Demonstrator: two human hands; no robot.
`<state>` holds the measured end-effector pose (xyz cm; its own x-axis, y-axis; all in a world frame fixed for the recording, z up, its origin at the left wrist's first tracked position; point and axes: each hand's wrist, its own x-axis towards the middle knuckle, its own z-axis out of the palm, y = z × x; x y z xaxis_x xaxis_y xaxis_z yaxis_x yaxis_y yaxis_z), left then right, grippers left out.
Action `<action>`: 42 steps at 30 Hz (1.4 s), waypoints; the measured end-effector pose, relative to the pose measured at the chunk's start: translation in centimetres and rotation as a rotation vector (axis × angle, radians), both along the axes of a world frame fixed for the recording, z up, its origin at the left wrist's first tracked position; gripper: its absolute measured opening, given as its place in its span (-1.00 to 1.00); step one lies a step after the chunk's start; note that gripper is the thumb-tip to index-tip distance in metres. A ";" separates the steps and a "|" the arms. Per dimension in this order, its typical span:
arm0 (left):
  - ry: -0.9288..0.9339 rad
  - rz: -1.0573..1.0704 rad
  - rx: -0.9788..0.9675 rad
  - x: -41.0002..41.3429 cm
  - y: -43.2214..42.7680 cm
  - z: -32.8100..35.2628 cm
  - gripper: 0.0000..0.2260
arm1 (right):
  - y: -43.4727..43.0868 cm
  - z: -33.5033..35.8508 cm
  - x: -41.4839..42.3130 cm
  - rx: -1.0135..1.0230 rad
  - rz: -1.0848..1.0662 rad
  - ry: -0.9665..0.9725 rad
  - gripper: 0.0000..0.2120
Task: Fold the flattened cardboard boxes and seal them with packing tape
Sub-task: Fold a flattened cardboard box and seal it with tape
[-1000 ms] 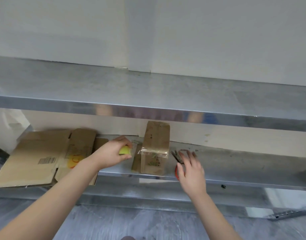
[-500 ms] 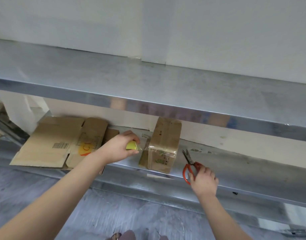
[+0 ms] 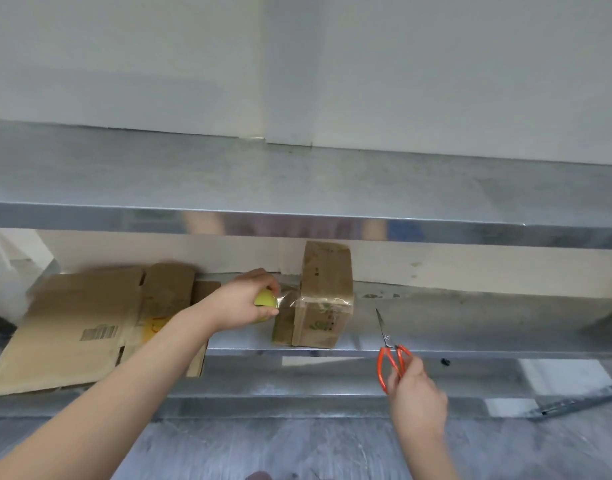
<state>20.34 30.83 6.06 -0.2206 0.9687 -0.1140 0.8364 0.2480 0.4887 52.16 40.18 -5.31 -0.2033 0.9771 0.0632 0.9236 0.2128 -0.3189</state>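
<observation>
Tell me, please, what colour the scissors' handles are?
Orange, on the scissors in the right hand; head view.

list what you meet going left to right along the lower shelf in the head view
flattened cardboard boxes → left hand gripping the tape roll → taped upright box → scissors, held in the right hand

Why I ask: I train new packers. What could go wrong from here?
1. The tape is stretched from the roll in the left hand to the upright box near the shelf edge; a tug may tip it.
2. The right hand must bring the scissors to that short strip, beside the left hand; a nick is possible.
</observation>
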 end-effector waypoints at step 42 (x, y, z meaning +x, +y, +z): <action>-0.072 -0.081 0.061 -0.8 -0.1 0.7 -0.75 | -9.3 5.7 -9.9 -0.808 0.080 0.700 -0.82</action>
<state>19.50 30.70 6.74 -0.1351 0.9885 -0.0673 0.8149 0.1495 0.5600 42.30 30.83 0.37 -0.4379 0.7671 -0.4688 0.4733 -0.2467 -0.8456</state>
